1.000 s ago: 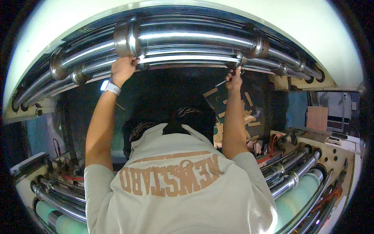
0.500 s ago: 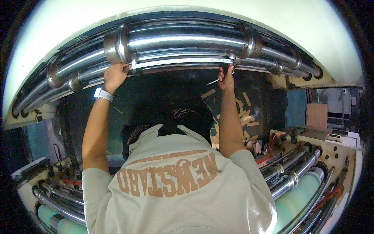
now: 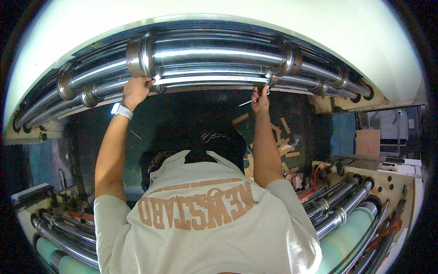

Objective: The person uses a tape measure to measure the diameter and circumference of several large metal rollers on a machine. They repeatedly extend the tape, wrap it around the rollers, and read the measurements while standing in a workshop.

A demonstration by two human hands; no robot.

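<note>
A white, marked measuring tape [image 3: 205,79] stretches along the lower steel shafts. My left hand [image 3: 136,91], with a pale watch on its wrist, pinches the tape's left end just below a large rusty collar [image 3: 135,56]. At the tape's right end my right hand [image 3: 261,100] is closed, near another collar [image 3: 290,55]. A thin metal rod [image 3: 245,103] sticks out of the right hand to the left; its kind is unclear. The fingers hide part of what the right hand holds.
Thick polished shafts [image 3: 219,55] run across the machine under a cream cover [image 3: 219,9]. Cardboard scraps [image 3: 285,148] lie on the dark floor at right. Behind me stand more rollers [image 3: 337,219], some green, and a cream side frame [image 3: 397,182] with red wires nearby.
The view has shifted slightly, so the shafts sit a little lower and the right side sits further left. Both hands keep their places at the tape's ends.
</note>
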